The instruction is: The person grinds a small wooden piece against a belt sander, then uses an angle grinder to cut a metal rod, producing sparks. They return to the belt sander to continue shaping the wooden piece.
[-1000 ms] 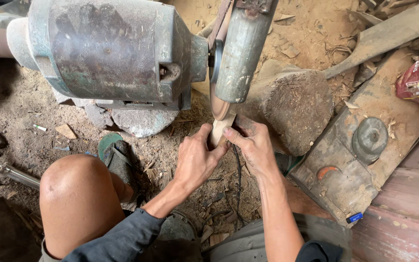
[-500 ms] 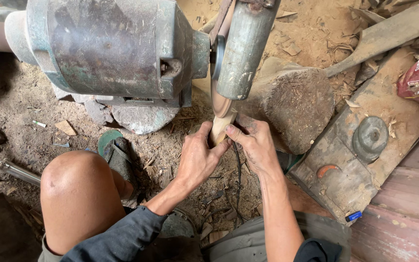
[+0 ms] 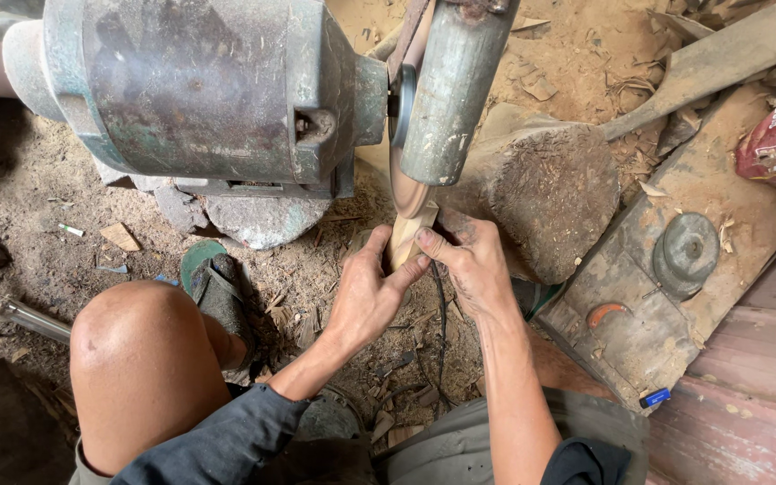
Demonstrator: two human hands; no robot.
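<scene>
Two hands meet at the centre of the frame on one small wooden piece [image 3: 409, 235], pale and narrow, its long axis running from lower left up to upper right, its upper end pointing at the spinning disc [image 3: 403, 184] just above and touching it or nearly so; contact itself is too fine to judge. Left hand [image 3: 365, 301] comes in from the lower left, fingers curled shut around the lower part of the piece, thumb up along its side. Right hand [image 3: 473, 265] comes in from below right, thumb and fingertips pinched closed on the same piece from the other side. One heavy grey-green motor [image 3: 204, 90] fills the upper left, one dull metal guard [image 3: 451, 90] hangs over the disc at top centre. One rounded wood block [image 3: 550, 193] sits just right of the hands. One bare knee [image 3: 141, 359] shows at lower left, sawdust ground [image 3: 38, 216] all around.
</scene>
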